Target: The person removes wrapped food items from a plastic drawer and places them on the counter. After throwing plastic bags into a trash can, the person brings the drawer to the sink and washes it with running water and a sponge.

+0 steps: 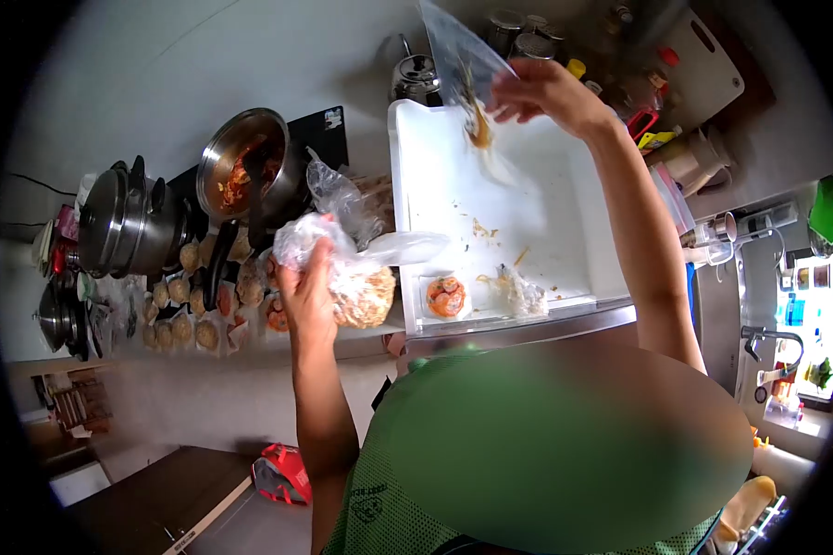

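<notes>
My left hand (307, 291) is closed around the gathered neck of a clear plastic bag of shredded tan food (363, 298), left of the white tray (565, 194). Above the tray's far side, my right hand (544, 94) grips the edge of a flat clear plastic bag (453, 51). Thin yellow-brown pieces (477, 125) show at that bag's lower end, somewhat blurred. On the tray's near side lie a small clear pack of orange-red food (446, 297) and a crumpled plastic bag (526, 296). Loose crumbs (481, 228) are scattered on the tray floor.
To the left stand a steel pan of reddish food (241, 176) and a lidded pot (111, 222). Several small wrapped portions (180, 324) line the counter edge. A kettle (416, 79) is behind the tray; bottles (657, 83) and a cutting board (708, 65) are at the back right.
</notes>
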Action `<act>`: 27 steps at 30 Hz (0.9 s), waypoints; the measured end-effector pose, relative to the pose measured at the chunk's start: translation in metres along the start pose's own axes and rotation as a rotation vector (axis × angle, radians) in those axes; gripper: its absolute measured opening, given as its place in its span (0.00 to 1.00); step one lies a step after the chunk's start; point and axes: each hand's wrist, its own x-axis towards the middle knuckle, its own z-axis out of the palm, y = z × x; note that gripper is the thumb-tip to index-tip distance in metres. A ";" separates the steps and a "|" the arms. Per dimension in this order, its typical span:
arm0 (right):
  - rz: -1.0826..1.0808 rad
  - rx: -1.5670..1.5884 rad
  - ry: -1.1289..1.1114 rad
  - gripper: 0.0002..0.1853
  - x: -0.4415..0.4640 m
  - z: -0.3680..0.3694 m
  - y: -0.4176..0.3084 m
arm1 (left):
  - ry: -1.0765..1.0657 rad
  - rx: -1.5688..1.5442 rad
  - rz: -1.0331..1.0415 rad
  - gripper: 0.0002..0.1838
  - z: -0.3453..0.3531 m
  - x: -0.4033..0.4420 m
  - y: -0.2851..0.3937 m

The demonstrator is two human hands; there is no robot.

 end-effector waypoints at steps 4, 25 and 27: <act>-0.107 0.173 0.018 0.13 0.031 0.039 -0.026 | 0.119 -0.032 0.001 0.14 -0.027 -0.001 0.002; 0.346 -1.046 -1.007 0.20 -0.092 0.100 0.164 | -0.090 0.063 0.027 0.12 0.049 0.012 -0.014; 0.322 -1.056 -0.921 0.17 -0.094 0.103 0.154 | -0.094 0.046 0.016 0.12 0.053 0.014 -0.019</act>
